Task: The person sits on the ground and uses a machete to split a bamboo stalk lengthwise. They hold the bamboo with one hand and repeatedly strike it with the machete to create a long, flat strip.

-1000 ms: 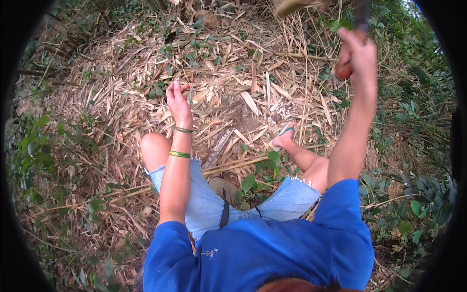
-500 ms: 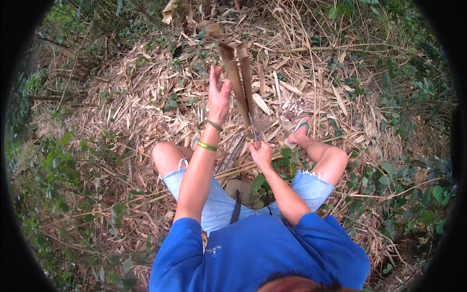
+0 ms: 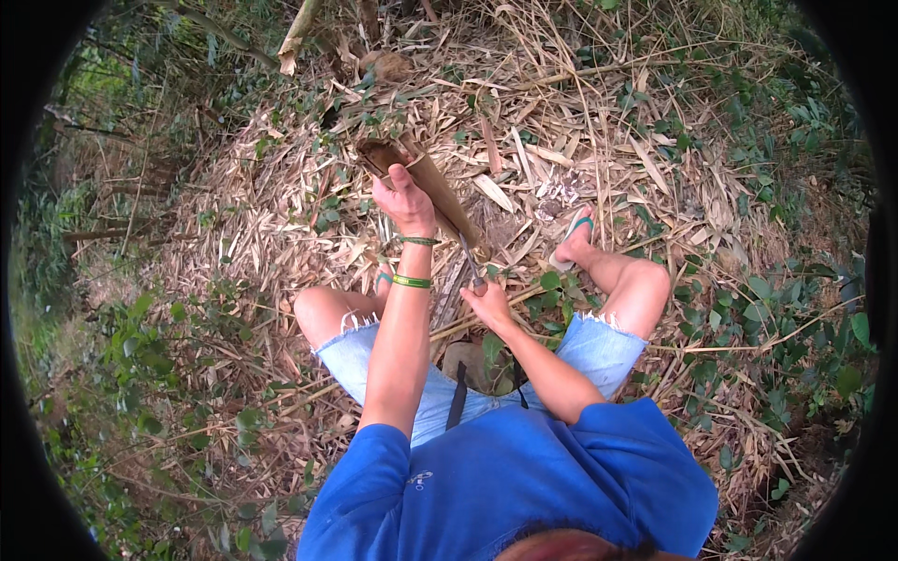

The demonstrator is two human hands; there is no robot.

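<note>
In front of me a brown split length of bamboo [image 3: 438, 194] slants up to the left, its wide hollow end away from me. My left hand [image 3: 409, 208] is closed on it near that far end, thumb on the near side and the other fingers mostly hidden behind. Low at its near end, my right hand [image 3: 488, 307] grips the wooden handle of a knife [image 3: 480, 284]. The thin metal of the knife runs up to the bamboo; the rest of the blade is hidden there, so I cannot tell how deep it sits.
Dry bamboo leaves and husks [image 3: 309, 192] cover the ground. A stone or stump-like block [image 3: 472, 363] sits between my thighs. My sandalled right foot [image 3: 575, 238] is out front. Leafy plants [image 3: 140, 355] grow at left, thin dry stalks [image 3: 580, 103] lie at the upper right.
My left hand has gone from open beside the bamboo to gripping it. The bamboo has tilted left and dropped toward me; its two sides, apart before, now look closer together.
</note>
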